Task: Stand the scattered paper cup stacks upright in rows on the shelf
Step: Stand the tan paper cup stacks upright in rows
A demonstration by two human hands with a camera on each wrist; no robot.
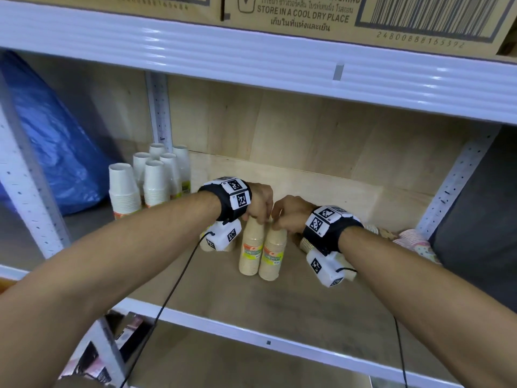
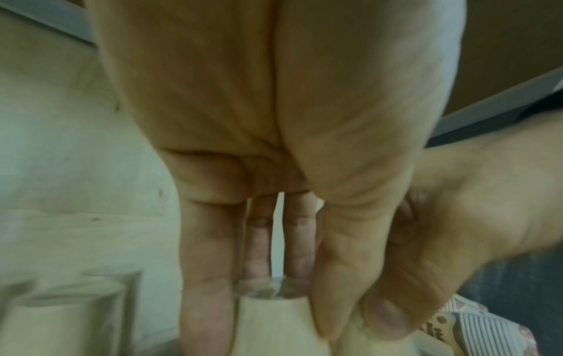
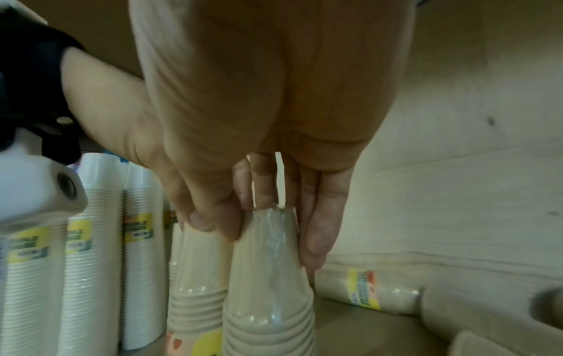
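Two plastic-wrapped brown paper cup stacks stand upright side by side in the middle of the shelf (image 1: 279,303). My left hand (image 1: 258,219) pinches the top of the left brown stack (image 1: 251,247) from above; in the left wrist view the fingers and thumb of the left hand (image 2: 274,301) close round the top of that left stack (image 2: 271,322). My right hand (image 1: 277,226) grips the top of the right brown stack (image 1: 272,254). In the right wrist view the right hand (image 3: 268,228) holds the right stack (image 3: 268,289) beside the left stack (image 3: 195,277).
Several white cup stacks (image 1: 151,177) stand upright in rows at the back left. A brown stack (image 3: 365,291) lies on its side at the right, and patterned stacks (image 1: 414,242) lie near the right post. A blue bag (image 1: 50,141) fills the left bay. Cardboard boxes (image 1: 307,12) sit on the shelf above.
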